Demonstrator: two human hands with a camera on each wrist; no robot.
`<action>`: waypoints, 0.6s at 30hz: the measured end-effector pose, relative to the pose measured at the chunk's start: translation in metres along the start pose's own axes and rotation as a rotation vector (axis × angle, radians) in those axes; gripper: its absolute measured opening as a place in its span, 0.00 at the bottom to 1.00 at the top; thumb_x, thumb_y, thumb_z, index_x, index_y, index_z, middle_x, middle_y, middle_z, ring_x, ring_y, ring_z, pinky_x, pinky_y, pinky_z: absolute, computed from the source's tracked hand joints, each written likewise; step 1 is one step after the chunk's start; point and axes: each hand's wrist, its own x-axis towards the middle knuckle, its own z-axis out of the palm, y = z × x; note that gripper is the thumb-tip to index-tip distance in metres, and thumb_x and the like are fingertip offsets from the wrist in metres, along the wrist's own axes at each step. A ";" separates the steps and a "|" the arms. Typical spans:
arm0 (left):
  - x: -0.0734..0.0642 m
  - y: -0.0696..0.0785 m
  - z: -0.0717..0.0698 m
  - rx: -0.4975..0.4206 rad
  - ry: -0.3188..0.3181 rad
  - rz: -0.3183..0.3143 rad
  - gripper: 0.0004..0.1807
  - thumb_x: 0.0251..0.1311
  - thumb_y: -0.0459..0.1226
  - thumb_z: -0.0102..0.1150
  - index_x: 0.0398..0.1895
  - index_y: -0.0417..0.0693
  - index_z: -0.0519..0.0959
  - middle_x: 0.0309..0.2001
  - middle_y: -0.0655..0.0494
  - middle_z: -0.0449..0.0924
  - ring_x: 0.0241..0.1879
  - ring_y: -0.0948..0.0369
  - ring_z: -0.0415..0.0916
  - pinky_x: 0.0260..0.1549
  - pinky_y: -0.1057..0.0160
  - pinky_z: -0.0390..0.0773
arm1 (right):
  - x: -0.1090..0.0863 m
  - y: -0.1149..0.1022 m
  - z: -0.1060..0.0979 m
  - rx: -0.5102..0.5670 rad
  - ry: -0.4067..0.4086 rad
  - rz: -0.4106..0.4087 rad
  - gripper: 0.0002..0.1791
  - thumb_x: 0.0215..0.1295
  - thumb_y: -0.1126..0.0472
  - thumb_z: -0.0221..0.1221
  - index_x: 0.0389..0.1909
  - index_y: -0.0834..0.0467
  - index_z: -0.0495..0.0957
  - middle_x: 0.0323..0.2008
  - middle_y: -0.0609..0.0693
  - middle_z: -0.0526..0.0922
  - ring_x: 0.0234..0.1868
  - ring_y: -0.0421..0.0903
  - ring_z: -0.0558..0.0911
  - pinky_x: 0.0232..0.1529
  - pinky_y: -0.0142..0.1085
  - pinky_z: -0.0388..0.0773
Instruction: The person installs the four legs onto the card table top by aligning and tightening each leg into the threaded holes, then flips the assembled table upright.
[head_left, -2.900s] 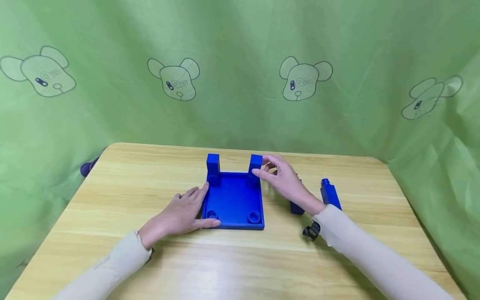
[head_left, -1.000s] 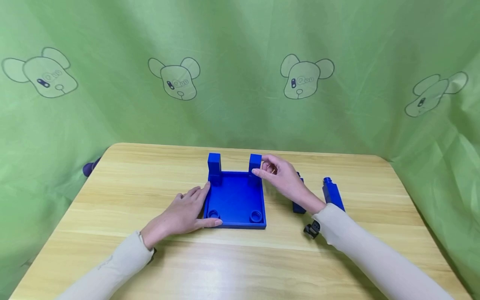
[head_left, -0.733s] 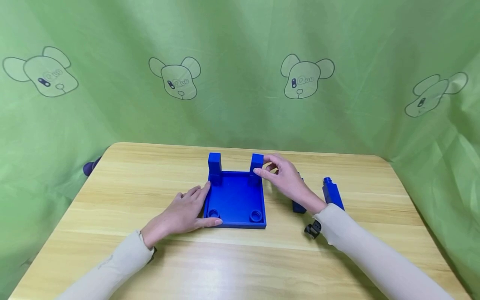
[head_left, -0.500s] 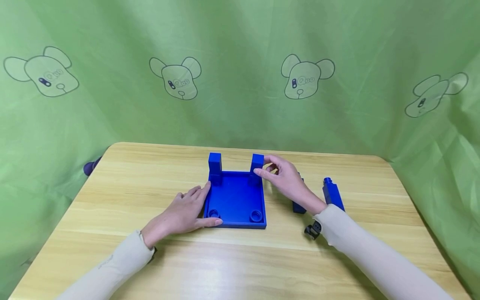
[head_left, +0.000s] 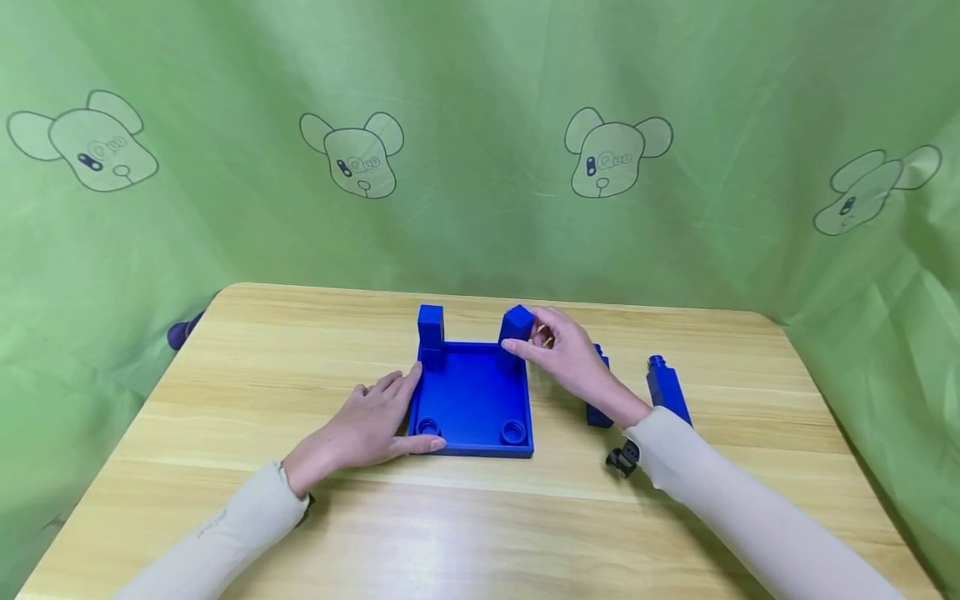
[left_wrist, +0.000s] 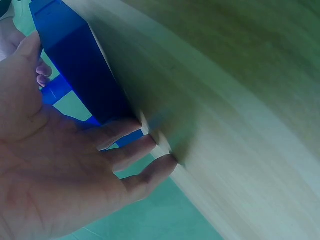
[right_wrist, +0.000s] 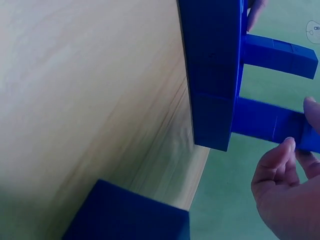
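Observation:
A square blue tray-like base (head_left: 472, 400) with a raised rim lies on the table, with two threaded round sockets at its near corners. At its far left corner stands a square blue leg (head_left: 431, 329). Thumb and fingers of my right hand (head_left: 566, 350) pinch a second blue leg (head_left: 513, 333), upright at the far right corner and turned so an edge faces me. My left hand (head_left: 367, 425) rests along the base's left side, thumb across the near left corner, fingers spread. In the left wrist view those fingers (left_wrist: 142, 177) reach down to the tabletop.
Two loose blue legs lie to the right: one leg (head_left: 667, 387) shows a threaded tip, the other leg (head_left: 597, 412) is partly hidden behind my right wrist. The wooden table (head_left: 450, 533) ends at a green printed curtain (head_left: 480, 208).
The leg in my right hand has rotated, from a flat face toward me to an edge toward me, after my fingers shifted on it. My left hand and the base stay in place.

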 end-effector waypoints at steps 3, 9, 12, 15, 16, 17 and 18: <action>0.001 0.000 0.001 0.002 -0.004 -0.005 0.64 0.70 0.71 0.60 0.89 0.36 0.46 0.83 0.33 0.58 0.82 0.35 0.55 0.70 0.22 0.60 | 0.001 0.001 0.001 0.007 -0.005 -0.008 0.18 0.75 0.48 0.72 0.48 0.56 0.79 0.37 0.53 0.76 0.38 0.51 0.75 0.36 0.37 0.71; 0.001 0.000 0.001 -0.005 -0.003 -0.006 0.64 0.70 0.71 0.60 0.89 0.36 0.47 0.83 0.33 0.58 0.82 0.35 0.55 0.70 0.22 0.60 | 0.001 -0.001 0.001 -0.029 0.008 0.000 0.18 0.75 0.47 0.71 0.41 0.55 0.74 0.42 0.53 0.77 0.46 0.51 0.80 0.39 0.43 0.76; 0.001 0.000 0.001 -0.006 -0.005 -0.010 0.64 0.70 0.71 0.59 0.89 0.36 0.47 0.83 0.33 0.58 0.82 0.35 0.55 0.70 0.22 0.59 | 0.000 -0.002 0.001 -0.037 0.009 0.014 0.18 0.75 0.46 0.71 0.46 0.54 0.77 0.46 0.53 0.79 0.50 0.51 0.82 0.40 0.45 0.79; 0.001 0.000 0.001 -0.007 -0.005 -0.010 0.64 0.70 0.72 0.59 0.89 0.36 0.46 0.83 0.34 0.57 0.82 0.36 0.55 0.71 0.22 0.59 | -0.001 -0.002 0.002 -0.034 0.012 0.028 0.19 0.75 0.45 0.71 0.50 0.54 0.79 0.44 0.52 0.83 0.47 0.51 0.82 0.39 0.43 0.79; 0.001 0.000 0.001 -0.007 -0.005 -0.011 0.64 0.70 0.72 0.59 0.89 0.36 0.46 0.83 0.34 0.57 0.82 0.36 0.55 0.71 0.22 0.59 | -0.002 -0.003 0.002 -0.031 0.014 0.030 0.19 0.75 0.44 0.71 0.51 0.54 0.79 0.43 0.53 0.83 0.45 0.51 0.82 0.37 0.42 0.79; 0.001 0.000 0.001 -0.006 -0.005 -0.010 0.64 0.70 0.72 0.59 0.89 0.36 0.46 0.83 0.34 0.57 0.82 0.36 0.55 0.71 0.22 0.59 | -0.002 -0.003 0.003 -0.026 0.018 0.032 0.19 0.75 0.44 0.71 0.51 0.53 0.80 0.42 0.53 0.84 0.42 0.51 0.82 0.36 0.41 0.78; 0.001 0.000 0.001 -0.006 -0.005 -0.010 0.64 0.70 0.72 0.59 0.89 0.37 0.46 0.83 0.34 0.57 0.82 0.36 0.55 0.71 0.22 0.59 | -0.002 -0.003 0.003 -0.023 0.023 0.032 0.19 0.75 0.44 0.71 0.52 0.53 0.81 0.41 0.53 0.84 0.40 0.51 0.82 0.34 0.40 0.77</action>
